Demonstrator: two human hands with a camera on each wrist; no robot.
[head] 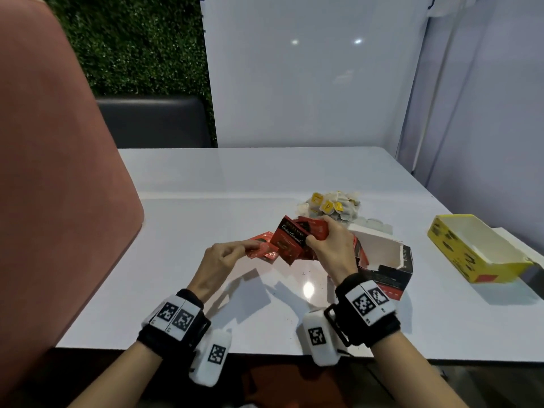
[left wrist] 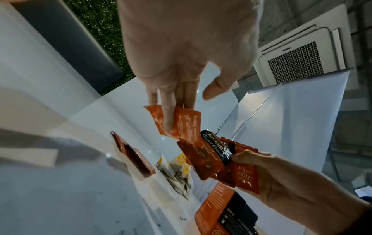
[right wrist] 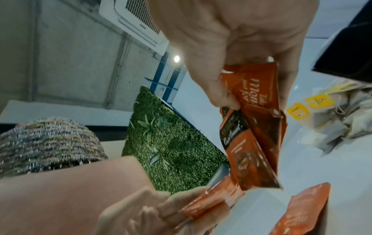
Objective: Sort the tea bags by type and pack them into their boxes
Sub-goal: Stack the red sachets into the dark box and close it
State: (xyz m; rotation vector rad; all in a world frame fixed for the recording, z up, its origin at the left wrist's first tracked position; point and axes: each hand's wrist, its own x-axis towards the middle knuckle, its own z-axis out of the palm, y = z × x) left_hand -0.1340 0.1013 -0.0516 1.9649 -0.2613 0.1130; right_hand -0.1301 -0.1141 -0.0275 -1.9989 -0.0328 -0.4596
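White table [head: 188, 260], booth seating behind. Right hand [head: 331, 245] clamps a fan of red tea sachets [head: 290, 238]; left hand [head: 219, 259] pinches one sachet [head: 262, 251] just left. Red-black box [head: 388, 266] open, nearest right hand.

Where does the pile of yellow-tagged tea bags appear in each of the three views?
Head: pile of yellow-tagged tea bags right of centre, beyond the hands.
Left wrist: low centre, below the held packets.
Right wrist: right edge.
Shared landmark: the red packets gripped by the right hand.
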